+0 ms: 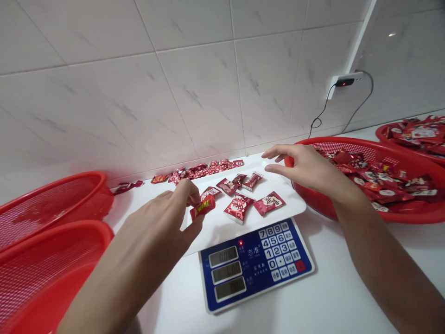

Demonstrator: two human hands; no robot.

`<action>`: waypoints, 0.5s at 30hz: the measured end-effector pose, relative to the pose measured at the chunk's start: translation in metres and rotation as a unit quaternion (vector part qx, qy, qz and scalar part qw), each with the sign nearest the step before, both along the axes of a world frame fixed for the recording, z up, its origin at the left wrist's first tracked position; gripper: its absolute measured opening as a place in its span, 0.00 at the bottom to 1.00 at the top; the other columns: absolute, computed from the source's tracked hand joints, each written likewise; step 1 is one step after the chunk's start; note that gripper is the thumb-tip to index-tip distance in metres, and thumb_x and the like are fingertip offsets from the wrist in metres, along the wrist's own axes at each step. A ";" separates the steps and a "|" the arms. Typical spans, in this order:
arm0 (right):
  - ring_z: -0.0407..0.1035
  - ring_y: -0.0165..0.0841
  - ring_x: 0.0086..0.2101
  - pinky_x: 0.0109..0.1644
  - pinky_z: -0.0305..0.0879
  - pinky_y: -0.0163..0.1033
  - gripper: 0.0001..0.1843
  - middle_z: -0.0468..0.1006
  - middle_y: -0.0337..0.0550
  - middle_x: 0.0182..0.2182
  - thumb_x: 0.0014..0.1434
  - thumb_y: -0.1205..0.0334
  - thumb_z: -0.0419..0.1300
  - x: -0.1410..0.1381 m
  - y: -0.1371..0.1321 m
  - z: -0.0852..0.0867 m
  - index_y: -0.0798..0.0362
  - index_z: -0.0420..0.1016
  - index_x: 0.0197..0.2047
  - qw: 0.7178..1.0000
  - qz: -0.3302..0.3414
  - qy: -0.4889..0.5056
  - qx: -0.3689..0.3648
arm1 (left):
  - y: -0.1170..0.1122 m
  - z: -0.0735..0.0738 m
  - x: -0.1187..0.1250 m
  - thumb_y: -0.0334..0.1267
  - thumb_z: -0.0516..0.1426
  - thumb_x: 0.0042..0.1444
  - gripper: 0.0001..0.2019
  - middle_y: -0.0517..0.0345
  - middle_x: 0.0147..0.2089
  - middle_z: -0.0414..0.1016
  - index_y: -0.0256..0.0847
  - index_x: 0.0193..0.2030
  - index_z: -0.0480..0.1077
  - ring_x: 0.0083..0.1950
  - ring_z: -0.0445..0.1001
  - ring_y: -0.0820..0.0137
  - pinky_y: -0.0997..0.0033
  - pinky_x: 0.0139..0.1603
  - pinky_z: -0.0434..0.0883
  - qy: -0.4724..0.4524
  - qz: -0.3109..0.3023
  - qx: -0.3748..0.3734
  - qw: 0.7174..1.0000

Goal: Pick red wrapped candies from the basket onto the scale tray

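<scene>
My left hand pinches a red wrapped candy with yellow lettering above the left part of the white scale tray. Several other red candy packets lie on that tray, among them a square packet near the middle and another packet toward the right. My right hand hovers over the tray's right rear edge, fingers apart and holding nothing. In front of the tray is the scale's blue keypad panel, with a red light lit.
A red basket full of wrapped candies stands at the right, with a second filled basket behind it. Two red baskets sit at the left. Loose candies line the tiled wall. A power strip with cables hangs there.
</scene>
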State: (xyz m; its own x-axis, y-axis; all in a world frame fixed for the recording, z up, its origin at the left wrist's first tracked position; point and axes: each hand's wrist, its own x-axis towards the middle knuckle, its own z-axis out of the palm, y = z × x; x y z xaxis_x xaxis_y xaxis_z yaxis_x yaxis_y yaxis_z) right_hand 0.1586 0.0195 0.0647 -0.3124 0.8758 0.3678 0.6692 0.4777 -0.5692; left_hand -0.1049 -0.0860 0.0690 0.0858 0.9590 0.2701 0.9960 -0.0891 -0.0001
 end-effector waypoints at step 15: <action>0.71 0.40 0.50 0.54 0.66 0.45 0.16 0.80 0.43 0.48 0.58 0.56 0.61 0.002 0.003 -0.003 0.48 0.79 0.48 1.000 0.018 0.006 0.015 | 0.014 -0.009 0.002 0.42 0.50 0.60 0.04 0.61 0.25 0.70 0.46 0.37 0.59 0.21 0.63 0.69 0.70 0.21 0.52 0.044 -0.019 -0.007 0.999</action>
